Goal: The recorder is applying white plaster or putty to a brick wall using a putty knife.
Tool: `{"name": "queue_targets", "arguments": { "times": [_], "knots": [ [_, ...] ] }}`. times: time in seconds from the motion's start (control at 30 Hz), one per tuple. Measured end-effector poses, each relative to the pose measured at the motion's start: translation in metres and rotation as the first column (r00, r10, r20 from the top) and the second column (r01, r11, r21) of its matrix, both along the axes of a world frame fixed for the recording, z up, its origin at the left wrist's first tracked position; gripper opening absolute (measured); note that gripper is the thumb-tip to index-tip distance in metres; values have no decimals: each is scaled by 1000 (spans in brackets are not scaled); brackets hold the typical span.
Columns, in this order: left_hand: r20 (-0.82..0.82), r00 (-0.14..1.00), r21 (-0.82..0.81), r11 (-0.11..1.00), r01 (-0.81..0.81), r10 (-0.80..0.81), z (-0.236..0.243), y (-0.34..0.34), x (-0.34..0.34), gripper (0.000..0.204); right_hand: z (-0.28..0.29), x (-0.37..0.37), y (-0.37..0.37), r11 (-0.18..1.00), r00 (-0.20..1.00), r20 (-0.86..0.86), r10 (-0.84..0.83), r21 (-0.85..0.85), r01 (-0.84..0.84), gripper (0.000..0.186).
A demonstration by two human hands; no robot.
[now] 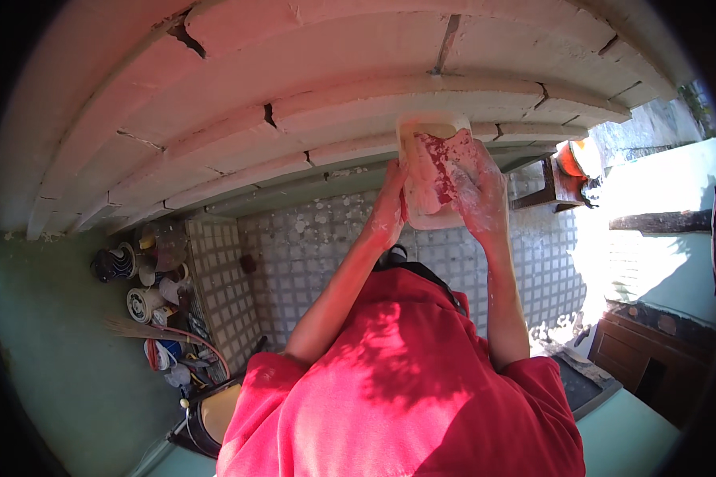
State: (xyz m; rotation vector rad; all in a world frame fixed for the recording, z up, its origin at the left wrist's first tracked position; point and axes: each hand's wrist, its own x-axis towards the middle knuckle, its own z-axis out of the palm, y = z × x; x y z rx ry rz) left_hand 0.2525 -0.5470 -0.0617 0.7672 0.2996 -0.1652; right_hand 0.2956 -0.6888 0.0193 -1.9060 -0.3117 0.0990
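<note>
I hold a translucent rectangular plastic container (431, 211) up in front of me, streaked with pale pink and darker red paste or powder. My left hand (391, 205) is wrapped on its left side, fingers partly hidden behind it. My right hand (481, 199), dusted white, grips the right side, with fingers over the smeared surface; whether they hold anything more is unclear. Just beyond the container, pale painted ledges (334, 107) with cracks and gaps run across the upper view.
Buckets (143, 304), a hose and clutter line the green wall (48, 310) at left. A wooden stool (545, 191) with an orange bucket (573, 159) stands at right, near a brown wooden panel (636, 358). Below is a speckled tiled floor (294, 230).
</note>
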Motion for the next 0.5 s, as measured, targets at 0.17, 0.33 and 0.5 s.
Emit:
{"name": "queue_targets", "arguments": {
  "times": [0.17,0.33,0.5],
  "knots": [
    [-54,999,40,999,4,-2,12,5,-8,41,-28,-7,12,996,997,-61,-40,71,45,40],
    [-29,998,-5,999,48,-48,-7,10,-13,40,-36,-16,12,977,959,-283,-2,204,62,41],
    [-1,995,26,995,101,-101,-14,14,-17,41,-39,-16,13,905,910,-406,80,412,104,36]
  ]
}}
